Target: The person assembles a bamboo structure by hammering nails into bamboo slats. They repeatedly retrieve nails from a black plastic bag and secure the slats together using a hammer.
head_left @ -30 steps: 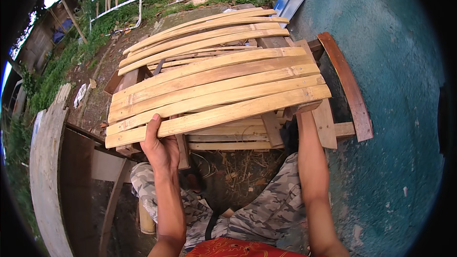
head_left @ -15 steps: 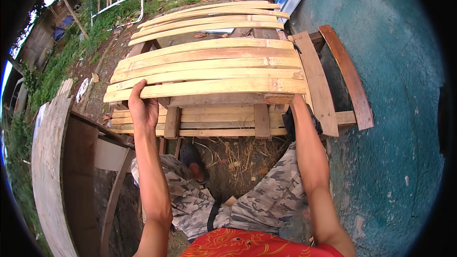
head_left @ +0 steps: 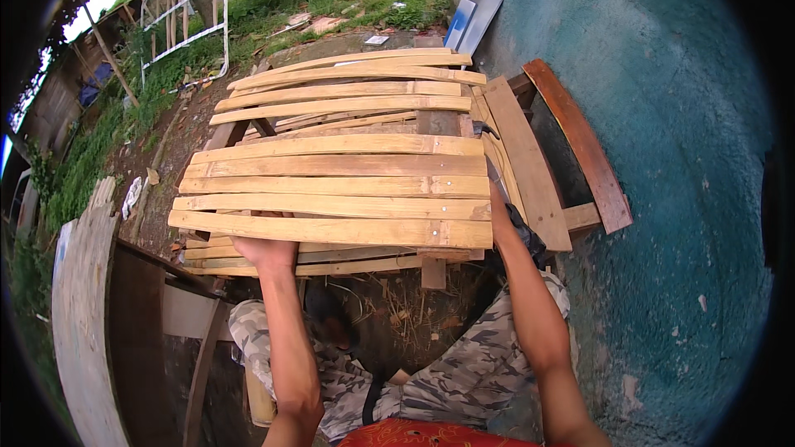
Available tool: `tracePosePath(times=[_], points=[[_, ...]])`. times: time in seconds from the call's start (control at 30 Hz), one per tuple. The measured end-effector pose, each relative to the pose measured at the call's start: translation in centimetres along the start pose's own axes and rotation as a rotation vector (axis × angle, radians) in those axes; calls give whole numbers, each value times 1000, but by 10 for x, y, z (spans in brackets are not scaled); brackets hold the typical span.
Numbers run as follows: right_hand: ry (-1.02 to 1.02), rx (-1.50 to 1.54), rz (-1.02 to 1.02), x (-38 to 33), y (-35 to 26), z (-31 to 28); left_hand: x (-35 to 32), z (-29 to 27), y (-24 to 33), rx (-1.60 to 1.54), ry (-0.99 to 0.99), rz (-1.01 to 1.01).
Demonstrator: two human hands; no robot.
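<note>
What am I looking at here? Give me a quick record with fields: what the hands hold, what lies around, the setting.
Held: slatted wooden panel, pale curved slats nailed side by side
Left hand: grips the panel's near edge from below
Right hand: hidden behind the panel's right end; grip cannot be seen
Behind: second slatted panel
Right: reddish curved board by a teal wall
Left: curved plank

Bare dirt ground with dry straw below; pile of curved planks resting on wooden supports.
</note>
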State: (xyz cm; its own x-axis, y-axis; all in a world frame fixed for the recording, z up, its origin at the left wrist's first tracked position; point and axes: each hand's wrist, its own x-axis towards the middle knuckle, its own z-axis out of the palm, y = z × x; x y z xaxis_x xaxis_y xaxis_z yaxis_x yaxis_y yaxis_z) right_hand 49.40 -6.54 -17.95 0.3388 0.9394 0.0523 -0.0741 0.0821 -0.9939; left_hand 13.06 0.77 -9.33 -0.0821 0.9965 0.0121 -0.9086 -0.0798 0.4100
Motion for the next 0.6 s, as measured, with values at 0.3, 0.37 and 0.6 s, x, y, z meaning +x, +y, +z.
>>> tracePosePath(times=[0.3,0.37,0.6], points=[[67,-109,-77,-5,-8,-3,3,12,-48,-30,-77,-230],[119,-149,-43,-6,-11,-4,-6,10,-41,8,-35,-136],[87,37,-203,-10,-11,-15,-57,28,27,535,402,1079]])
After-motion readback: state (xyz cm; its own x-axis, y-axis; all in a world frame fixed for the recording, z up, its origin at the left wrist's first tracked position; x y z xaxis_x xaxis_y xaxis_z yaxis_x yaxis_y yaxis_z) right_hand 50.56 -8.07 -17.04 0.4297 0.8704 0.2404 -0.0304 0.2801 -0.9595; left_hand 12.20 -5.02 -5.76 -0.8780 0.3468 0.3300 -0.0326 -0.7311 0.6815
